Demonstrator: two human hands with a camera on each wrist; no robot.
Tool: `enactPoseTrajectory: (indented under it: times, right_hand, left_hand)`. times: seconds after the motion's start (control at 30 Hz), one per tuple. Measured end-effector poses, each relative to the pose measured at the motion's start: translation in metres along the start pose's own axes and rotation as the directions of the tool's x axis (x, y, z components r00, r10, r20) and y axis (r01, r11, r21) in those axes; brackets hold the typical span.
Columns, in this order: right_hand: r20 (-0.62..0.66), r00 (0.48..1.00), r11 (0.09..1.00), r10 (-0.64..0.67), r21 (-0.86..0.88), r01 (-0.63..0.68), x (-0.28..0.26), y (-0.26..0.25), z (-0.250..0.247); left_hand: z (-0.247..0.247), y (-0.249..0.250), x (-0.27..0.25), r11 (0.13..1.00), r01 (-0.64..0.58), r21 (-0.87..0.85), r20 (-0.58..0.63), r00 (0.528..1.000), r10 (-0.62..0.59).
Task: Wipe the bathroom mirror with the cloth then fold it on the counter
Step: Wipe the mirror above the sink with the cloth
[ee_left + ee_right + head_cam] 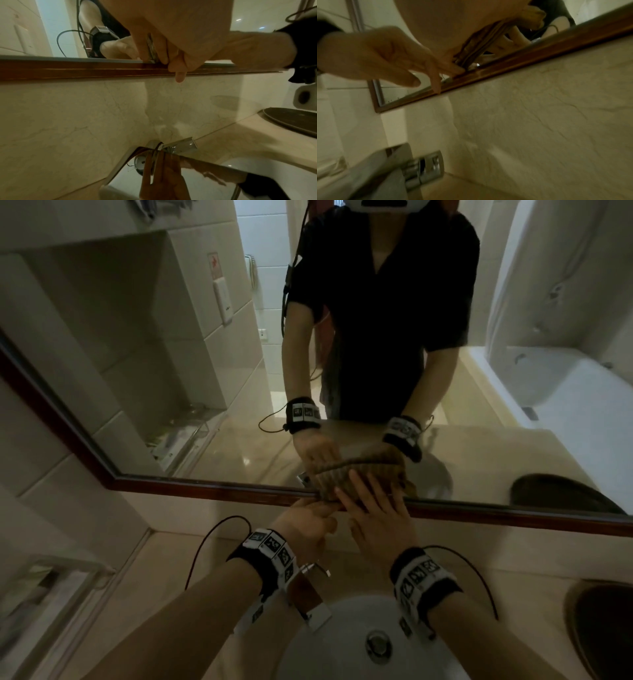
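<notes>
Mirror [205,364]: hangs on the wall above the table's [171,577] back edge.
Cloth [334,481]: flat on the glass, low by the frame, to rub it clean.
Right hand [373,518]: grip open, fingers straight, pushing the cloth.
Left hand [301,525]: grip pinches the cloth's bottom edge so it stays put.

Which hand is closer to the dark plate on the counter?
Right. The right hand presses the cloth on the mirror, on the plate's side; the left hand is farther away, beyond the right one.
</notes>
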State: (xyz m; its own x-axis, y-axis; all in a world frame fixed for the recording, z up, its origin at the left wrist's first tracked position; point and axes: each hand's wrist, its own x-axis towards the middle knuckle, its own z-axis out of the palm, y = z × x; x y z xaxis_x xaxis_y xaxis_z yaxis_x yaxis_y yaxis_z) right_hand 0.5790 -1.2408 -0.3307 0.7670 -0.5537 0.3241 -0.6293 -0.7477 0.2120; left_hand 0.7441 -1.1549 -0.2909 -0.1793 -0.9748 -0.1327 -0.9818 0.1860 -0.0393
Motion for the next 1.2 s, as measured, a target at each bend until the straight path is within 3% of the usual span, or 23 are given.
enactPoseTrajectory:
  times: [0.13, 0.27, 0.3, 0.37, 0.47, 0.53, 0.6, 0.67, 0.7, 0.8, 0.93, 1.03, 1.1, 1.17, 1.2]
  right_hand:
    - [-0.252, 0.968, 0.998, -0.007, 0.053, 0.021, 0.049, 0.002, -0.074]
    - [-0.548, 0.825, 0.986, 0.137, 0.151, -0.063, 0.120, 0.014, -0.180]
    - [-0.594, 0.787, 0.984, 0.167, 0.154, -0.093, 0.131, 0.015, -0.197]
    - [-0.624, 0.758, 0.981, 0.189, 0.143, -0.128, 0.140, 0.013, -0.209]
    - [-0.537, 0.833, 0.989, 0.137, 0.116, -0.088, 0.122, -0.002, -0.176]
    - [-0.383, 0.923, 0.997, 0.041, 0.077, -0.012, 0.093, -0.014, -0.122]
    - [-0.208, 0.978, 0.999, -0.034, 0.029, 0.042, 0.055, -0.025, -0.056]
    - [-0.046, 0.999, 0.999, -0.027, 0.032, 0.029, 0.022, -0.031, -0.005]
    - [0.023, 1.000, 0.999, -0.016, 0.038, 0.015, 0.012, -0.032, 0.009]
    - [0.101, 0.995, 0.997, -0.009, 0.071, 0.002, 0.010, -0.032, 0.009]
    - [-0.153, 0.988, 0.996, 0.002, 0.089, 0.012, 0.047, -0.030, -0.049]
    - [-0.401, 0.912, 0.991, 0.089, 0.130, -0.039, 0.103, -0.019, -0.145]
    - [-0.505, 0.850, 0.986, 0.147, 0.144, -0.086, 0.135, -0.009, -0.199]
    - [-0.566, 0.807, 0.985, 0.168, 0.121, -0.120, 0.154, -0.002, -0.224]
    - [-0.547, 0.817, 0.983, 0.182, 0.114, -0.143, 0.152, -0.005, -0.221]
  left_hand:
    - [-0.008, -0.011, -0.004, 0.991, 0.111, -0.075, 0.022, 0.994, -0.110]
    - [-0.021, 0.001, -0.001, 0.981, 0.149, -0.126, 0.044, 0.989, -0.144]
    - [-0.022, 0.003, 0.000, 0.983, 0.151, -0.104, 0.039, 0.988, -0.148]
    - [-0.022, 0.005, 0.002, 0.982, 0.168, -0.090, 0.054, 0.985, -0.163]
    - [-0.018, 0.002, 0.002, 0.979, 0.185, -0.081, 0.036, 0.983, -0.183]
    - [-0.010, -0.001, -0.001, 0.985, 0.144, -0.092, -0.016, 0.989, -0.146]
    - [0.000, -0.005, -0.007, 0.995, 0.067, -0.070, -0.086, 0.994, -0.073]
    - [0.011, -0.010, -0.014, 0.999, 0.005, -0.046, -0.117, 0.993, -0.010]
    - [0.016, -0.013, -0.017, 0.999, 0.014, -0.035, -0.074, 0.997, -0.017]
    - [0.023, -0.026, -0.028, 0.995, 0.102, 0.011, 0.000, 0.995, -0.102]
    - [0.018, -0.045, -0.040, 0.969, 0.237, -0.069, -0.069, 0.968, -0.242]
    - [0.014, -0.043, -0.039, 0.961, 0.262, -0.091, -0.053, 0.962, -0.267]
    - [0.012, -0.041, -0.034, 0.955, 0.289, -0.071, 0.034, 0.957, -0.288]
    - [0.011, -0.041, -0.032, 0.943, 0.323, -0.075, 0.069, 0.946, -0.318]
    - [0.011, -0.040, -0.032, 0.933, 0.342, -0.111, 0.045, 0.940, -0.339]
